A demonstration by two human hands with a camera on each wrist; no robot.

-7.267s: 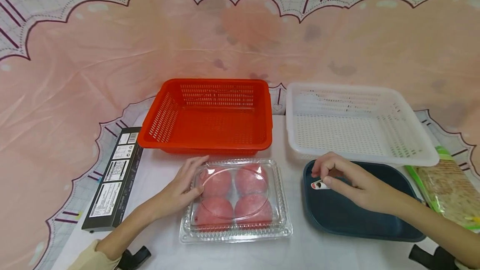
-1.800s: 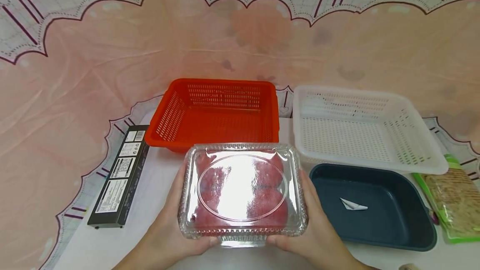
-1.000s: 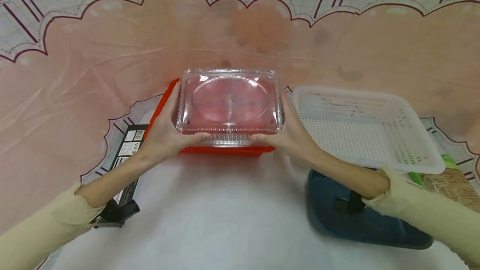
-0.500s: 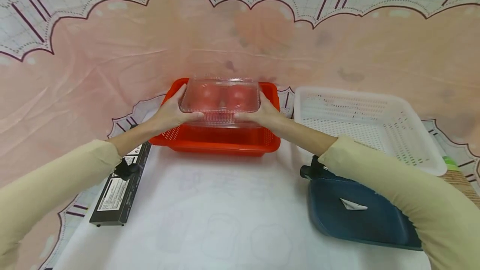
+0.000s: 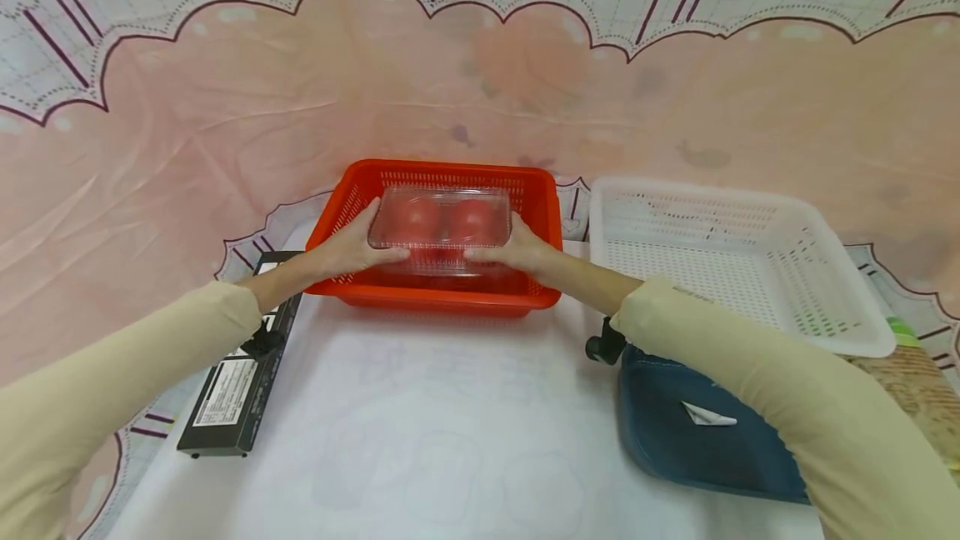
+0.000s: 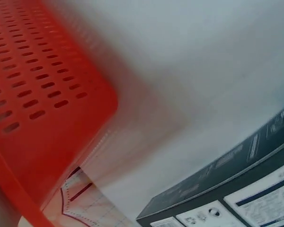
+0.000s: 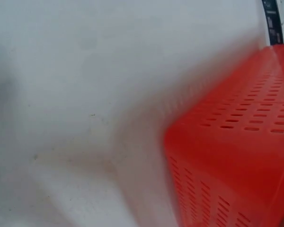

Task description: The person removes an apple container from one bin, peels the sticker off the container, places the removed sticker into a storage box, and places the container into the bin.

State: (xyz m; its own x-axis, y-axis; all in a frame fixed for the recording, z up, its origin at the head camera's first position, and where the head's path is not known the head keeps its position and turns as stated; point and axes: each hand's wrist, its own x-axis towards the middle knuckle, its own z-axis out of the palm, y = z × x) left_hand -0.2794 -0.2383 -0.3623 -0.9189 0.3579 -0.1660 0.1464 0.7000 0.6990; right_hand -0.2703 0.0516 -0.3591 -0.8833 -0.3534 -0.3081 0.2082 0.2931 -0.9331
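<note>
A clear plastic clamshell box (image 5: 442,227) with round red items inside is at the red basket (image 5: 450,300), its lower part within the basket's rim. My left hand (image 5: 356,244) grips its left side, thumb along the front. On the right side my right hand (image 5: 521,252) holds it the same way. The fingers behind the box are hidden. Both wrist views show the outer wall of the red basket (image 6: 61,113) and the white table, not the box.
A white basket (image 5: 738,273) stands right of the red one. In front of it, a dark blue tray (image 5: 652,432) holds a small folded white piece (image 5: 707,415), partly under my right sleeve. A black labelled box (image 5: 225,407) lies at left; a green-edged packet (image 5: 911,373) is far right.
Earlier the clamshell box lay on the table while my right hand held a small white piece over the tray. Both hands then lifted the box, carried it forward and lowered it into the red basket.
</note>
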